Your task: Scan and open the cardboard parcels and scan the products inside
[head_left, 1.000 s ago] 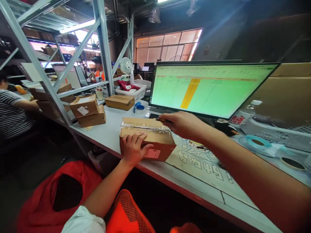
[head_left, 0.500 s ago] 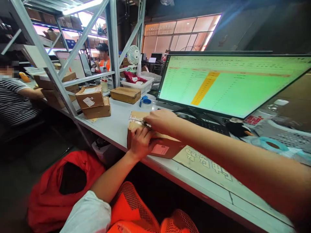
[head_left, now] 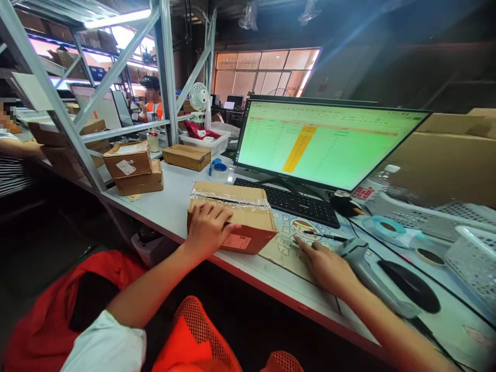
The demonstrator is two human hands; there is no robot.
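A taped cardboard box [head_left: 244, 212] with a pink label on its near side lies at the white desk's [head_left: 170, 206] front edge. My left hand [head_left: 207, 227] is bent over the box's near left corner, fingers on top and thumb along the near edge, gripping it. My right hand [head_left: 323, 263] lies flat on the printed desk mat [head_left: 282, 248] to the right of the box, fingers stretched out and holding nothing. A thin dark pen [head_left: 323, 236] lies just beyond its fingertips, and a grey barcode scanner [head_left: 368, 268] rests beside the wrist.
Behind the box are a black keyboard [head_left: 290, 202] and a monitor [head_left: 321, 142] showing a green spreadsheet. A mouse [head_left: 405, 284], tape rolls [head_left: 389, 227] and a white basket [head_left: 475, 253] sit right. Stacked boxes [head_left: 134, 168] and a metal rack [head_left: 58, 108] stand left. Other people work at the far left [head_left: 11, 155] and back [head_left: 151, 101].
My right hand has left the box's taped top, where it held a thin dark tool, and dropped onto the mat to the right, open. The left hand stays on the box.
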